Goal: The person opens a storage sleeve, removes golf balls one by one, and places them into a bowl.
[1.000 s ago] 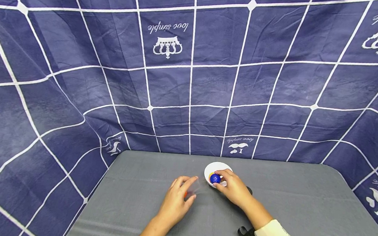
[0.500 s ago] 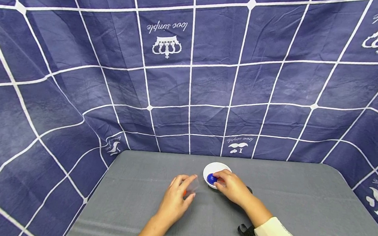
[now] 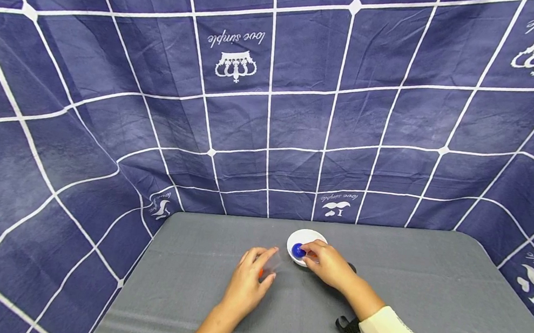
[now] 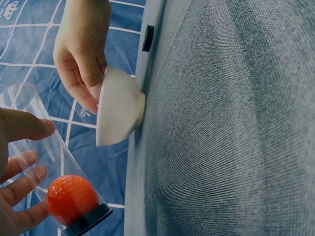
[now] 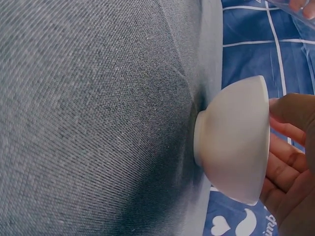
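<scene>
My left hand holds a clear plastic tube, thumb on one side and fingers on the other. At the tube's black-capped end sits an orange golf ball. In front of it stands a small white bowl, upright on the table. My right hand reaches over the bowl's rim, thumb and fingers inside. A blue ball lies in the bowl at the fingertips. Something orange shows in the gap between thumb and index finger. Whether these fingers pinch a ball is hidden by the bowl wall in the right wrist view.
The table has a grey cloth cover. Behind it and at both sides hangs a blue curtain with white lines. Black straps are on the wrists.
The blue ball has shifted slightly left and away from between my right fingertips. A yellow patch in the bowl is no longer visible, and orange now shows between the fingers. My left hand hardly moves.
</scene>
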Motion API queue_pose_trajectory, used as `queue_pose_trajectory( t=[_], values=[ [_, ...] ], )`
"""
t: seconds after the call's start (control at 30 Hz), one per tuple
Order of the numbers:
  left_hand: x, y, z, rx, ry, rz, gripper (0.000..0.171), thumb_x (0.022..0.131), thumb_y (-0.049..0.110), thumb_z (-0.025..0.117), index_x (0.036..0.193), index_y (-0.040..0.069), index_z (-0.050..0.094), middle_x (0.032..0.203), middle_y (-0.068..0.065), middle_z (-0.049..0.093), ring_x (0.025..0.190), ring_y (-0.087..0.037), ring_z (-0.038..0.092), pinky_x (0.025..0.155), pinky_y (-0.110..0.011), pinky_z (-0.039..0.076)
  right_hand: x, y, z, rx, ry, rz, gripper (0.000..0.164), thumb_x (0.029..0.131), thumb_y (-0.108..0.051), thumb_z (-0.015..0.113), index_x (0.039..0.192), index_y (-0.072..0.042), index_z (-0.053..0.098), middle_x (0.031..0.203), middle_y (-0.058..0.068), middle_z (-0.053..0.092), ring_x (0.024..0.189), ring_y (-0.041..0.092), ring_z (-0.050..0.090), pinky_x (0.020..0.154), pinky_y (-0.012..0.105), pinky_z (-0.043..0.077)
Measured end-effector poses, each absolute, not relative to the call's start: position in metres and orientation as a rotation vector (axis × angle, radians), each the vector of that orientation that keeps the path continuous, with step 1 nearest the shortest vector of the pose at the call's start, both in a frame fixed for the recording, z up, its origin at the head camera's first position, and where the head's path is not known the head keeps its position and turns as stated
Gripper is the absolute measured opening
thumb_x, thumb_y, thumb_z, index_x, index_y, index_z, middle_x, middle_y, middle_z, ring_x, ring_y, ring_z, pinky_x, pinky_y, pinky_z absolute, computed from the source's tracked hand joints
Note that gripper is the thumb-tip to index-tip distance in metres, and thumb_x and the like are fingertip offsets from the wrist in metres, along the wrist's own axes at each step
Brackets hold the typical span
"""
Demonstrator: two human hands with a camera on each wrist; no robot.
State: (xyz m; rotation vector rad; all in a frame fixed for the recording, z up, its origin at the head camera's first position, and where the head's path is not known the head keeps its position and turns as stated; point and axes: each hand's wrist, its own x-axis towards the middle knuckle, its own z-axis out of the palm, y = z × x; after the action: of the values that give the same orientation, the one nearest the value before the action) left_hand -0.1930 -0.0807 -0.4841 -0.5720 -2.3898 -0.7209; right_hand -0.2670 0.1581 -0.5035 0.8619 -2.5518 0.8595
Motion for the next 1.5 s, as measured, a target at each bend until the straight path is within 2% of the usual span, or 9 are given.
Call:
queue_pose_trajectory(
  t=[0.23, 0.6, 0.73, 0.93, 1.17, 1.5],
  values=[
    [-0.195, -0.081, -0.485, -0.586, -2.353, -0.711, 0.067, 0.071, 0.010, 0.089, 0.132, 0.022, 0.065, 0.111, -0.001, 0.065, 0.103, -0.018, 0.064, 0.086, -0.036, 0.054, -0.269, 0.160, -0.505, 0.854, -2.496, 0.981, 0.022, 0.084, -0.001, 0.074, 0.106, -0.001, 0.073, 0.098, 0.009, 0.073, 0.086, 0.018, 0.070, 0.079, 0.030, 0.059],
    [-0.197, -0.081, -0.481, -0.599, -2.337, -0.705, 0.067, 0.071, 0.011, 0.089, 0.133, 0.022, 0.065, 0.114, -0.001, 0.067, 0.106, -0.020, 0.064, 0.090, -0.039, 0.054, -0.265, 0.161, -0.500, 0.698, -2.404, 1.294, 0.017, 0.087, -0.001, 0.074, 0.104, -0.002, 0.074, 0.099, 0.006, 0.074, 0.083, 0.002, 0.065, 0.075, 0.024, 0.058],
    [-0.197, -0.080, -0.477, -0.611, -2.345, -0.690, 0.065, 0.072, 0.010, 0.088, 0.132, 0.021, 0.066, 0.116, 0.000, 0.069, 0.107, -0.019, 0.064, 0.093, -0.038, 0.052, -0.259, 0.160, -0.495, 0.672, -2.364, 1.367, 0.019, 0.088, -0.001, 0.073, 0.107, -0.001, 0.073, 0.101, 0.007, 0.075, 0.082, 0.001, 0.065, 0.074, 0.023, 0.057],
    [-0.197, -0.078, -0.474, -0.619, -2.356, -0.625, 0.063, 0.072, 0.012, 0.087, 0.130, 0.024, 0.067, 0.112, 0.002, 0.069, 0.105, -0.019, 0.063, 0.088, -0.039, 0.049, -0.249, 0.159, -0.491, 0.692, -2.345, 1.433, 0.021, 0.090, -0.003, 0.073, 0.110, -0.001, 0.072, 0.102, 0.012, 0.075, 0.086, -0.001, 0.066, 0.076, 0.022, 0.057],
    [-0.196, -0.076, -0.472, -0.645, -2.344, -0.568, 0.062, 0.070, 0.014, 0.087, 0.128, 0.026, 0.069, 0.111, 0.004, 0.068, 0.105, -0.017, 0.062, 0.083, -0.036, 0.046, -0.233, 0.155, -0.487, 0.753, -2.333, 1.463, 0.025, 0.091, -0.007, 0.072, 0.115, 0.000, 0.071, 0.108, 0.009, 0.073, 0.091, 0.005, 0.068, 0.080, 0.024, 0.058],
    [-0.195, -0.074, -0.470, -0.666, -2.381, -0.539, 0.060, 0.070, 0.011, 0.086, 0.126, 0.028, 0.070, 0.114, 0.006, 0.067, 0.107, -0.017, 0.060, 0.087, -0.036, 0.045, -0.218, 0.149, -0.490, 0.810, -2.317, 1.526, 0.029, 0.094, -0.008, 0.070, 0.121, 0.000, 0.069, 0.113, 0.014, 0.072, 0.093, 0.004, 0.068, 0.080, 0.025, 0.058]
  ],
)
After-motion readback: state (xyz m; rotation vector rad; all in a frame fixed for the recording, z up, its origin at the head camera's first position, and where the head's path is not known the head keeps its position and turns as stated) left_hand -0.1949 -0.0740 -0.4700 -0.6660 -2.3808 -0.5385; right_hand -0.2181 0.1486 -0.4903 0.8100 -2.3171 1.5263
